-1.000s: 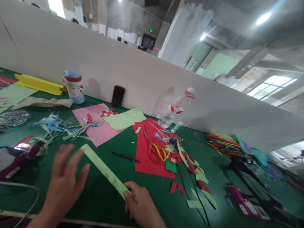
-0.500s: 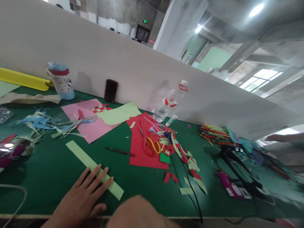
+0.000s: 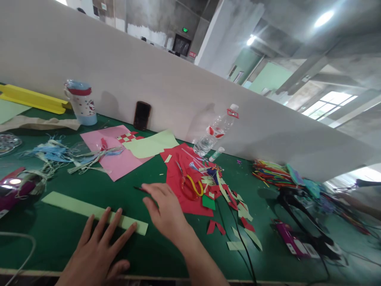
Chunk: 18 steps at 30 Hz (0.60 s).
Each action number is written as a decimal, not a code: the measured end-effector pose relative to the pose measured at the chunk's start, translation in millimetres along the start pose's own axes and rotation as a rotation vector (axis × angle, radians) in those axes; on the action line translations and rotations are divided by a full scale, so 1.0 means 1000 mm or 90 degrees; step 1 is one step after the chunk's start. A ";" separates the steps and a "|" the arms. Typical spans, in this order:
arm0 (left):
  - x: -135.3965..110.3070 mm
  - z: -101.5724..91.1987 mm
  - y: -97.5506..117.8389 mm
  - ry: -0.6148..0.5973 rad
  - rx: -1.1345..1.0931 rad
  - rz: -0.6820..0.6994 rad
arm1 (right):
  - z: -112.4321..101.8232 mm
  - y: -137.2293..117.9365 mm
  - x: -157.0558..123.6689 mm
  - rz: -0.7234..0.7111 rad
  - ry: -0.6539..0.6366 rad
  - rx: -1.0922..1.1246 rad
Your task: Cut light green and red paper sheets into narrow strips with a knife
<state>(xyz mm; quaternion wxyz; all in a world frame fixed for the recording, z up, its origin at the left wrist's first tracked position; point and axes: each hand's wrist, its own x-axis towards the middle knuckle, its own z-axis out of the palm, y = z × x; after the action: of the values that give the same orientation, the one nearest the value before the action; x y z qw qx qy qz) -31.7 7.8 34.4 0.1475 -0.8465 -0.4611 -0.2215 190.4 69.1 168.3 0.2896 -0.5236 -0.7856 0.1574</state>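
Observation:
My left hand (image 3: 99, 246) lies flat with fingers spread, its fingertips pressing on a pale green paper strip (image 3: 74, 204) on the green table. My right hand (image 3: 165, 210) reaches over a thin dark pen-like tool (image 3: 139, 188); thumb and fingers are apart, and most of the tool is hidden under the hand. Just right of this hand lies a sheet of red paper (image 3: 175, 190). Scissors (image 3: 190, 186) with red and yellow handles rest on that sheet.
A pink sheet (image 3: 116, 169), a phone (image 3: 142, 115), a cup (image 3: 81, 103) and a water bottle (image 3: 214, 133) stand or lie toward the partition. Paper scraps (image 3: 236, 245), a black cable (image 3: 242, 238) and a bundle of coloured sticks (image 3: 272, 172) are on the right.
The green strip has turned to lie more level and shifted left under my left hand. My right hand has come up from the bottom edge to over the dark tool.

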 end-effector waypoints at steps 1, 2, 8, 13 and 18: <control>0.000 -0.001 0.000 -0.005 -0.001 -0.003 | 0.011 0.016 0.018 0.000 -0.023 -0.030; 0.001 -0.003 0.000 -0.008 -0.001 -0.004 | 0.022 0.030 0.031 0.001 -0.045 -0.058; 0.007 -0.006 0.000 0.009 -0.018 -0.002 | 0.047 0.063 0.040 0.011 -0.115 -0.156; 0.018 0.001 -0.006 0.018 -0.040 0.006 | 0.008 0.072 -0.007 0.043 -0.085 -0.156; 0.030 0.002 -0.008 -0.015 -0.042 -0.021 | -0.007 0.078 -0.071 -0.030 -0.107 -0.075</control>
<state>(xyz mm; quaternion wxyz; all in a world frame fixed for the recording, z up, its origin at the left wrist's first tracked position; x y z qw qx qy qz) -23.9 34.2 48.2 0.1108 -0.8459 -0.4688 -0.2290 272.2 34.9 110.7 0.1947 -0.5063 -0.8271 0.1475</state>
